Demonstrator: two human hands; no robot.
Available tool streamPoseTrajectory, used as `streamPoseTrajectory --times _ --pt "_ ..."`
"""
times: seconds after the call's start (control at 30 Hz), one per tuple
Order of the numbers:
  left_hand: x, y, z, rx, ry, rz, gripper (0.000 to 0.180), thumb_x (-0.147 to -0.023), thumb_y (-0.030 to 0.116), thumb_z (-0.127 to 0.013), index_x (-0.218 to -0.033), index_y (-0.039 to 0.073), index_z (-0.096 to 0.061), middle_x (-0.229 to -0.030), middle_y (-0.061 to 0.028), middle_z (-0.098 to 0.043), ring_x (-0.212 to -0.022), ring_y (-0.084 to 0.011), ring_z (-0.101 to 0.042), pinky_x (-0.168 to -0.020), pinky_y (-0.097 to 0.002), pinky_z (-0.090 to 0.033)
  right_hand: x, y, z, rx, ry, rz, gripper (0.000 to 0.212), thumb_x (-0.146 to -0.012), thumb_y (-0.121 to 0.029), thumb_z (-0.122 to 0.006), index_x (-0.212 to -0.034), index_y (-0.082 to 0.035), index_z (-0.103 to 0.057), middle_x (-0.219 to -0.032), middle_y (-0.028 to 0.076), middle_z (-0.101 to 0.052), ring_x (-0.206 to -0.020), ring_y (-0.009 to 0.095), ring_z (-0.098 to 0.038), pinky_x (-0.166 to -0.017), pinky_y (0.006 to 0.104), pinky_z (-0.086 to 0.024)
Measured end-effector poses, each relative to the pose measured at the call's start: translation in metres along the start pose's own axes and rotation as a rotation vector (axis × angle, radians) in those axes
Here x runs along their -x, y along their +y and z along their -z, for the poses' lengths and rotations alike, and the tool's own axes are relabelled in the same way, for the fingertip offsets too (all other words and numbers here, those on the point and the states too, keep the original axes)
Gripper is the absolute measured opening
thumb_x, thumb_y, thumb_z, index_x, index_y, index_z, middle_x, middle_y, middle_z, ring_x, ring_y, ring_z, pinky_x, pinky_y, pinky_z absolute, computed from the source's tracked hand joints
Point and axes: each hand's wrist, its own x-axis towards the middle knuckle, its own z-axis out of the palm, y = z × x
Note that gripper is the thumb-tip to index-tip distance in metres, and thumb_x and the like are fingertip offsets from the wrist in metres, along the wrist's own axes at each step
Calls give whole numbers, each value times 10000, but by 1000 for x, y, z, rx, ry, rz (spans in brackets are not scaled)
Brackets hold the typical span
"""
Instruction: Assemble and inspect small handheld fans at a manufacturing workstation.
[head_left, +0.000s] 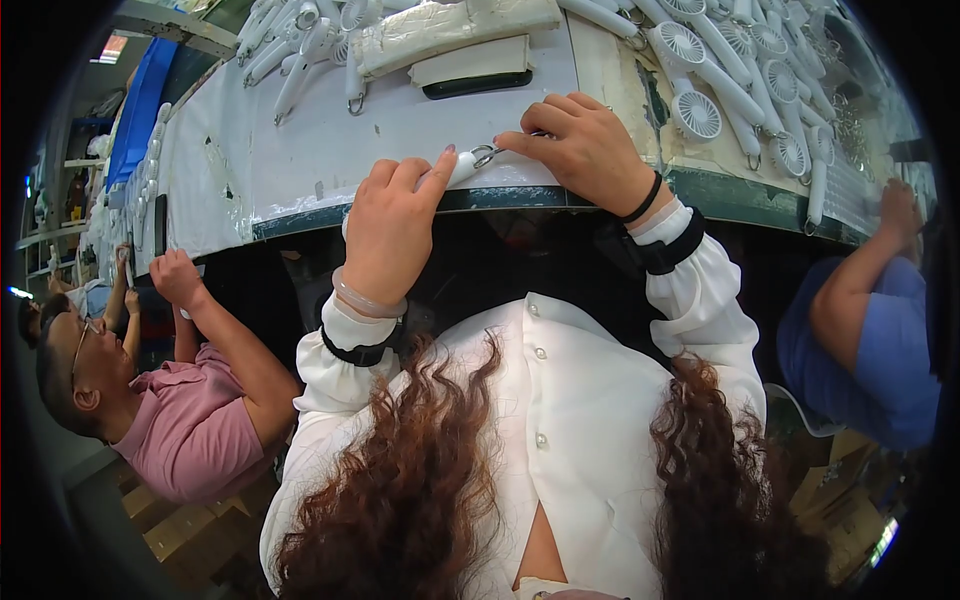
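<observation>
Over the table's front edge, my left hand is closed round a white handle, likely of a small handheld fan like those on the table; its other end is hidden by my fingers. A metal ring hangs at the handle's tip. From the other side my right hand pinches a thin metal piece joined to this ring, mostly covered by my thumb and fingers. Both hands are close together, with the ring between them.
White handheld fans lie heaped at the right, more at the back left. A wrapped white bundle and a black-edged pad lie ahead. The table's dark front edge runs below my hands. A person sits left, another right.
</observation>
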Motion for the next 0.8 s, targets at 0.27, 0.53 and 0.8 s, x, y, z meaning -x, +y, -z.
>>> streamPoseTrajectory --times 0.27,0.53,0.8 --pt "0 0 -1 -8 21 -7 529 -804 -2 -614 -1315 130 -644 -993 -67 -659 -947 -267 -590 -856 -378 -509 -7 -2 19 41 -37 50 333 -816 -96 -693 -1121 -227 -711 -924 -11 -607 -864 172 -619 -784 303 -505" --pt "3 4 1 48 26 38 513 -845 27 -641 -1345 137 -624 -983 -83 -657 -875 -275 -613 -783 -384 -526 9 -18 29 -249 38 -337 368 -849 -59 -727 -1205 -134 -674 -862 18 -637 -728 153 -615 -670 258 -502" --pt "2 6 21 601 -127 172 499 -918 90 -640 -1409 125 -561 -1027 -123 -664 -886 -281 -661 -769 -371 -525 3 -39 11 -916 94 -700 223 -918 -99 -717 -1128 -27 -698 -859 46 -665 -706 82 -566 -633 232 -465"
